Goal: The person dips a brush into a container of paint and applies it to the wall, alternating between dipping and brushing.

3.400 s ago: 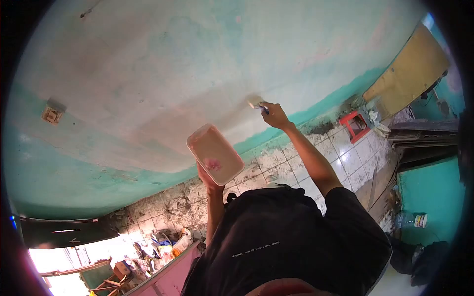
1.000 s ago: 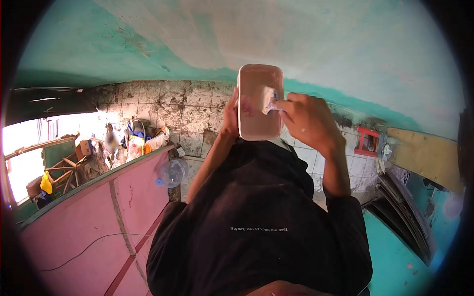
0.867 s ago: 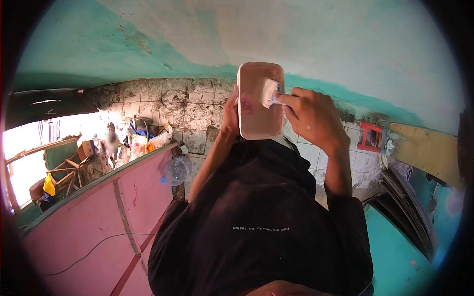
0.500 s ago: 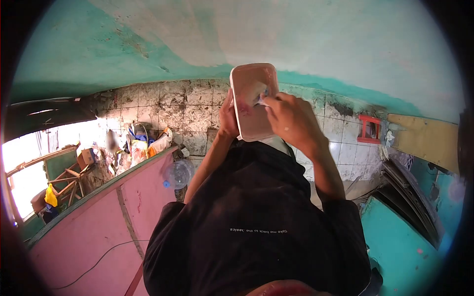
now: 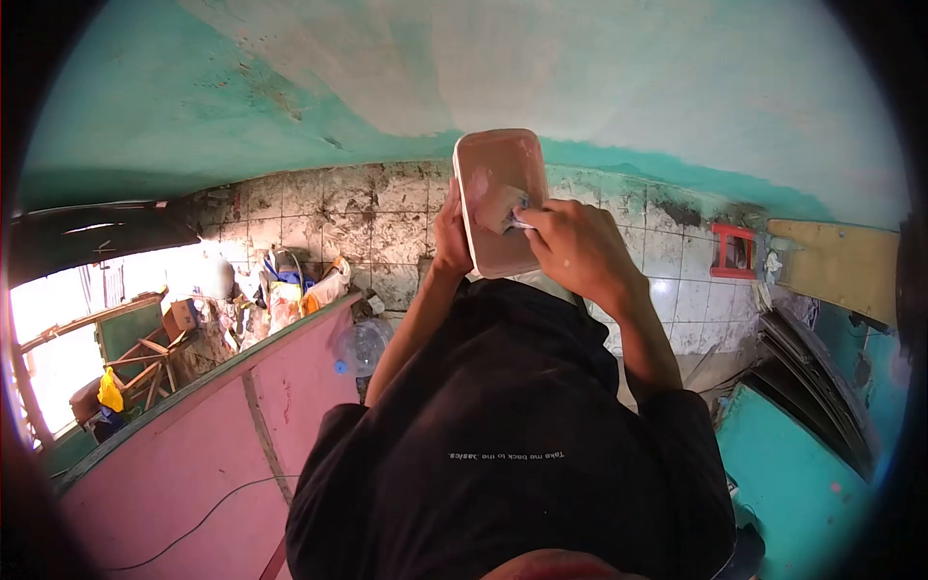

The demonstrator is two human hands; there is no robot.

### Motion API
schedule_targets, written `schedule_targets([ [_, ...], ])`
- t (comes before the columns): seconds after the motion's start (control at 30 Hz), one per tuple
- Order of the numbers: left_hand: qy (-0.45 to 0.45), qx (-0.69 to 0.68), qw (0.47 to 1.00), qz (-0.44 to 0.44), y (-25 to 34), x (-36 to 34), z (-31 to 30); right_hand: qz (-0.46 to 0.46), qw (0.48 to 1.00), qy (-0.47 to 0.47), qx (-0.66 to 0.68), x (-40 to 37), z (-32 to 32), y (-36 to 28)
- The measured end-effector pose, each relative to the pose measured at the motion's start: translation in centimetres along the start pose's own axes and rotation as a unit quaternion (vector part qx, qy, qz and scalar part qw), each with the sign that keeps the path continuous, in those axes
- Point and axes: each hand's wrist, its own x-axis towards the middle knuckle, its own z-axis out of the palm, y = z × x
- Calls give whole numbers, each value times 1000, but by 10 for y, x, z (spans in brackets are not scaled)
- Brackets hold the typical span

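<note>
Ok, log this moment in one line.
left hand: holding tub; right hand: holding brush, bristles inside tub; wall: patchy white, teal

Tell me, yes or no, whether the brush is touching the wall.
No, the right hand has the brush at the inside of the tub, apart from the wall.

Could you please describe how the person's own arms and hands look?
The left hand and right hand show no gloves; the right has a small pale spot on its back. The forearms are bare below the short black sleeves of a shirt with small pale lettering.
</note>
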Motion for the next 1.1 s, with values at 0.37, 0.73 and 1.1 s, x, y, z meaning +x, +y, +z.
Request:
schedule_targets([
  [0.37,73,-43,996,16,16,5,37,12,911,3,411,-16,3,35],
  [0.73,2,-74,996,-44,-40,54,-40,49,794,190,576,-37,-47,114],
  [1.1,-106,-112,987,-48,-34,109,28,-18,794,595,-124,-1,-315,168],
])
